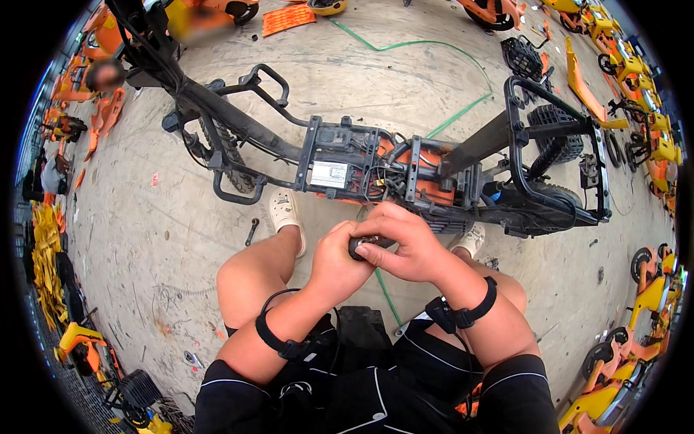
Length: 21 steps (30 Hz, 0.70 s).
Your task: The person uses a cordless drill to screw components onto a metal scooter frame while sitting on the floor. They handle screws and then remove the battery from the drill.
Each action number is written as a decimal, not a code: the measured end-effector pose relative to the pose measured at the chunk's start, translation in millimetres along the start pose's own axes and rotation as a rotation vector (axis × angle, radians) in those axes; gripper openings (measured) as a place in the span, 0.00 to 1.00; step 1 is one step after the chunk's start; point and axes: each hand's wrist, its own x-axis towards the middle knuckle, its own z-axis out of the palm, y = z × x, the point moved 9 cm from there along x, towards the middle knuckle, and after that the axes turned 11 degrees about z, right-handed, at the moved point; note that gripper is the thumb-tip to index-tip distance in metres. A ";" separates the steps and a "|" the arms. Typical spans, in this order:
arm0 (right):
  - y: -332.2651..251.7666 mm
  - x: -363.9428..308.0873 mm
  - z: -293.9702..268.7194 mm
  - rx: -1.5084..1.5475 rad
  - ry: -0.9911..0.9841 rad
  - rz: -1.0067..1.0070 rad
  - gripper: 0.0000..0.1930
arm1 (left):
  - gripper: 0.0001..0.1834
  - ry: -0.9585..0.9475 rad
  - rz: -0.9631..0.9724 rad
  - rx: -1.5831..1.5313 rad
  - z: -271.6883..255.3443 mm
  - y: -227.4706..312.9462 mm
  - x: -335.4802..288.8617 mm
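Note:
In front of my lap, my left hand (338, 259) and my right hand (410, 244) meet, both closed around a small dark, rounded part (357, 247). Fingers cover most of it, so its kind does not show. Just beyond them stands a stripped black scooter frame (260, 137), running from left to right. Its open middle shows exposed wiring (390, 155), a white-labelled box (330, 174) and orange panels (432, 160). Neither hand touches the frame.
A wrench-like tool (251, 231) lies on the floor near my left foot. A green hose (441, 45) crosses the concrete behind the frame. Orange and yellow scooters and body panels (578, 79) stand around the edges. Part of a blurred person (105, 75) shows at the far left.

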 end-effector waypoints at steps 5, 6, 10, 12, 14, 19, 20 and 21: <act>-4.1 0.1 -4.5 0.091 0.053 -0.039 0.12 | 0.12 0.019 0.023 -0.004 -1.1 -0.4 -0.3; -3.5 0.3 -4.4 0.118 0.046 -0.021 0.13 | 0.13 0.025 0.026 -0.015 -1.8 -0.3 -0.3; -2.4 0.6 -4.7 0.145 0.036 -0.007 0.11 | 0.13 0.014 0.023 0.000 -3.2 1.9 0.7; -1.1 1.1 -4.5 0.151 0.036 -0.003 0.11 | 0.13 0.010 0.027 0.020 -4.0 5.6 1.8; -1.0 1.9 -5.6 0.160 0.037 -0.013 0.10 | 0.13 0.013 0.042 0.036 -4.4 6.4 2.3; 4.7 5.0 -12.0 0.204 0.056 0.050 0.08 | 0.12 0.019 0.014 0.075 -7.4 6.7 2.5; 7.7 5.4 -13.2 0.231 0.062 0.062 0.08 | 0.12 0.029 0.008 0.068 -8.3 7.5 2.6; 10.1 5.3 -15.2 0.255 0.072 0.074 0.07 | 0.11 0.038 0.004 0.059 -8.5 8.4 3.4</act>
